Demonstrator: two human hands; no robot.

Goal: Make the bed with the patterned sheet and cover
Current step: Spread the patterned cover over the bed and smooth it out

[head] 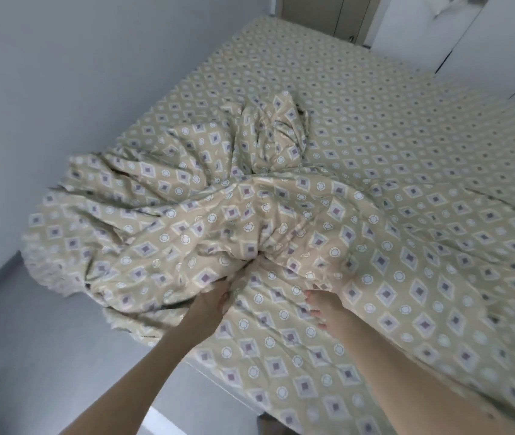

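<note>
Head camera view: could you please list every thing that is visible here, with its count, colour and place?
sheet: one, beige with a diamond and circle pattern, spread flat over the mattress.
cover: one, same beige pattern, bunched on the near left part of the bed, hanging over its left edge.
wall: one, pale grey, left of the bed.
floor: grey, lower left.
door: one, grey-brown, beyond the bed's far end.
wardrobe doors: white, count unclear, top right.
left hand: one, holds the cover's near edge.
right hand: one, fingers curled on a fold of the cover.
</note>
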